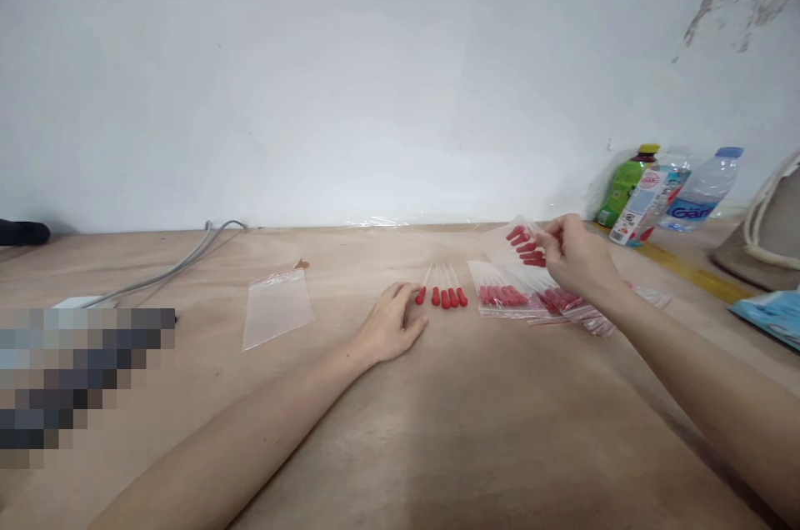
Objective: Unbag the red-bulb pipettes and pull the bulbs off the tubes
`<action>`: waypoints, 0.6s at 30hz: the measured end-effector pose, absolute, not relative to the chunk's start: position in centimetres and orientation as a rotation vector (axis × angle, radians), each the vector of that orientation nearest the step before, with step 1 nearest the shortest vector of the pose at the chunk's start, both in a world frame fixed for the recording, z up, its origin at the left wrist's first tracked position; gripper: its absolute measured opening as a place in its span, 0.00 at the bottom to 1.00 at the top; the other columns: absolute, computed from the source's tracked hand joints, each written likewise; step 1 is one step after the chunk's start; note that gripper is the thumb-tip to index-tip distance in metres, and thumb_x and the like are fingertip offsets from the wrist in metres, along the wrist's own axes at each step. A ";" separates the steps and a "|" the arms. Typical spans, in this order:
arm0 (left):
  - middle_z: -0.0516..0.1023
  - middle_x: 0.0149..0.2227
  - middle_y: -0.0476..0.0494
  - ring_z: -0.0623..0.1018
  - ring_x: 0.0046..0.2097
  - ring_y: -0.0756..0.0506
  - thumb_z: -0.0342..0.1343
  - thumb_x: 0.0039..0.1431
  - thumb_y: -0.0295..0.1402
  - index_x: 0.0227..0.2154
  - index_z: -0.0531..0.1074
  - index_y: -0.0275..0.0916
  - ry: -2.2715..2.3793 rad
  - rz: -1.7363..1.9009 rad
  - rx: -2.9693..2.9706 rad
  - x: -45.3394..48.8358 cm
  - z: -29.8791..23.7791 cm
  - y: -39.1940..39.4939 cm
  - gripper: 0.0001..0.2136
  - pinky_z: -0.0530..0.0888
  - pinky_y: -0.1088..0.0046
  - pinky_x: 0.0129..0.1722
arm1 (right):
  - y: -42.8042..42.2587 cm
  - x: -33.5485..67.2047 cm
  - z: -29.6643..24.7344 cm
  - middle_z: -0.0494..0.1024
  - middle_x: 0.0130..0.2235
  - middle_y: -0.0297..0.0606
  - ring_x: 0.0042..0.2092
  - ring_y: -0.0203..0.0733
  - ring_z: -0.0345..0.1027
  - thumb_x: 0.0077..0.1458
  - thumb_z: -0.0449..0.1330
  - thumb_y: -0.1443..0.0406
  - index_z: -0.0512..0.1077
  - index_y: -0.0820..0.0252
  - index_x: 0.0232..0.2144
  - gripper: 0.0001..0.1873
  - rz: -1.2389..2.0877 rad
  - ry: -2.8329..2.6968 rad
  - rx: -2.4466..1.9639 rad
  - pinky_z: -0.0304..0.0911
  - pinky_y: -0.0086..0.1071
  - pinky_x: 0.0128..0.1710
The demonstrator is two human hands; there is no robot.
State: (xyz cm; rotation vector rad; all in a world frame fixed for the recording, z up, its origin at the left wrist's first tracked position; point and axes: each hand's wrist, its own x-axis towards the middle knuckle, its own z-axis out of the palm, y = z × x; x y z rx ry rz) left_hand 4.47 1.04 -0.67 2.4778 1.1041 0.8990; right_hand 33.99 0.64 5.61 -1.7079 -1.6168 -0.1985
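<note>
1. Our right hand point(578, 259) pinches a filled bag point(522, 242) of red-bulb droppers, held just above the pile point(500, 297) of bags, right of centre.
2. Our left hand point(391, 330) lies loosely open on the table point(475, 430), gripping nothing, fingertips just beside five loose droppers point(442, 295).
3. We'd pinch the bag's edge only and keep it level, so the tips don't poke through.
4. Hard to tell: whether the bag's seal is closed, how many are in the pile. The clear tubes barely show. The near-left patch is pixelated.

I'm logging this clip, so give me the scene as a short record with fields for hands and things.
left hand: resting on the wooden table, fingertips beside a row of loose droppers
right hand: raised, pinching a bag of droppers
left of hands: empty clear bag
below right hand: filled bags
back right: three bottles
</note>
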 end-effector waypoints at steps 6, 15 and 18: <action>0.65 0.50 0.37 0.69 0.50 0.43 0.55 0.51 0.31 0.52 0.56 0.38 0.980 0.892 2.231 4.4 -1.1 1.4 0.25 0.69 0.63 0.49 | 0.1 31.6 6.0 0.68 0.21 0.30 0.20 0.37 0.59 0.51 0.54 0.56 0.55 0.54 0.30 0.11 0.245 -1.240 -1.310 0.54 0.31 0.20; 0.72 0.41 0.42 0.73 0.42 0.46 0.60 0.46 0.34 0.43 0.64 0.37 0.939 1.162 1.677 2.7 -1.2 2.5 0.20 0.70 0.68 0.44 | -2.0 24.7 2.8 0.66 0.18 0.27 0.20 0.31 0.60 0.33 0.66 0.53 0.60 0.58 0.22 0.21 1.259 -0.986 -1.060 0.56 0.27 0.20; 0.73 0.37 0.43 0.74 0.40 0.46 0.57 0.48 0.41 0.40 0.66 0.36 1.081 1.191 1.534 0.4 -1.1 2.3 0.18 0.70 0.66 0.44 | -3.3 22.8 1.0 0.68 0.20 0.28 0.21 0.32 0.61 0.34 0.65 0.52 0.59 0.58 0.22 0.22 1.457 -1.012 -1.026 0.58 0.29 0.22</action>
